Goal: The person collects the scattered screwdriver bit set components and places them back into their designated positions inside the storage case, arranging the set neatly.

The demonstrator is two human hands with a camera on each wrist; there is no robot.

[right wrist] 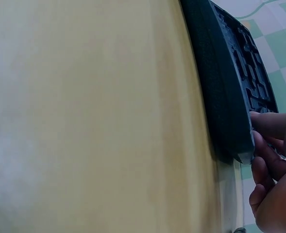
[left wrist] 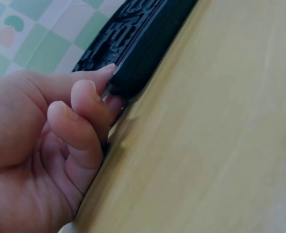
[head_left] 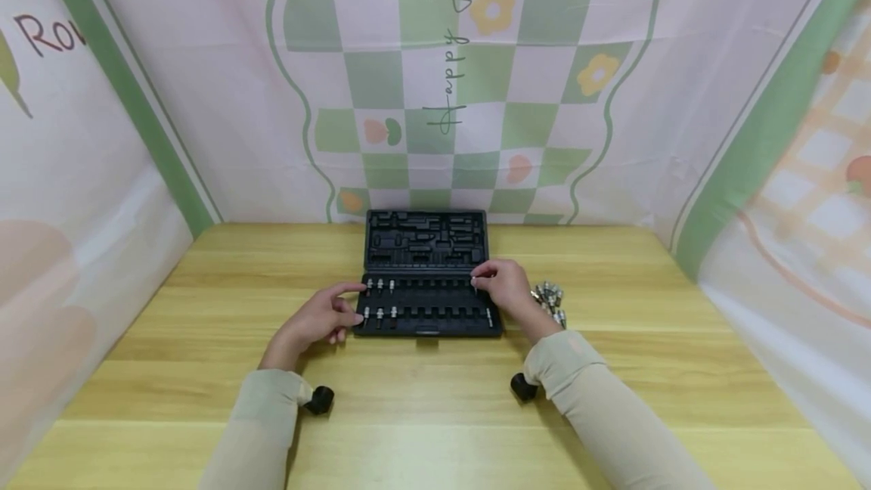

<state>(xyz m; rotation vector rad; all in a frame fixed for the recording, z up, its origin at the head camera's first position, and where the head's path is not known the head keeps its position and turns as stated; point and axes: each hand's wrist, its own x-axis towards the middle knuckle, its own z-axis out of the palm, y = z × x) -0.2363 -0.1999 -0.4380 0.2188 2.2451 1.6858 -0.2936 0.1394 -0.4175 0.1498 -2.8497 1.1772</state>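
Note:
A black plastic case [head_left: 429, 299] lies with its lid [head_left: 426, 239] raised. Silver-and-dark bit sockets [head_left: 379, 314] stand in two rows at its left end, and a slim metal piece [head_left: 490, 317] sits at the front right. My left hand [head_left: 316, 317] holds the case's left edge, thumb at the near corner, as the left wrist view also shows. At the right end of the back row, my right hand [head_left: 506, 287] pinches a small bit socket [head_left: 474, 285], mostly hidden by the fingertips. In the right wrist view, those fingers reach over the case's rim [right wrist: 244, 141].
A loose pile of metal bit sockets [head_left: 550, 295] lies on the wooden table [head_left: 435, 414], right of the case and partly behind my right wrist. A patterned cloth [head_left: 435, 82] hangs behind the table's far edge, with more cloth at both sides.

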